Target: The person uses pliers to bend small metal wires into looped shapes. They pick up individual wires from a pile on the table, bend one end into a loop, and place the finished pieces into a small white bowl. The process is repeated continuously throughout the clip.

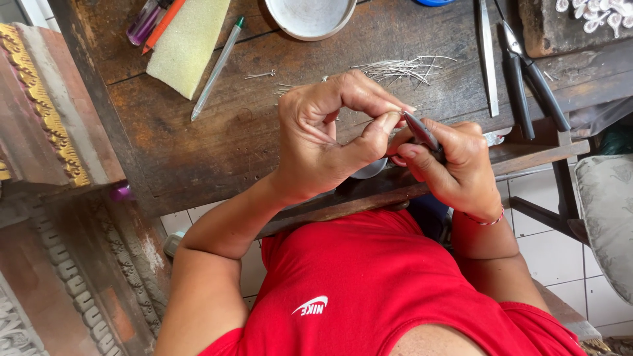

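**Fingertips pinched over a hidden piece**

Fingers of the left hand (323,135) pinch tight at the tip of small pliers (422,135), gripped in the right hand (455,165); whatever sits between them is probably a wire, too small to tell. Behind lie thin wires (399,68), a metal bowl (310,16) cut off at the top, a yellow sponge (188,41), a pen (216,68) and black pliers (531,76) on the wooden bench (198,138).

Red sleeveless shirt (369,290); thin, perhaps beaded, wrist bracelet (486,221).
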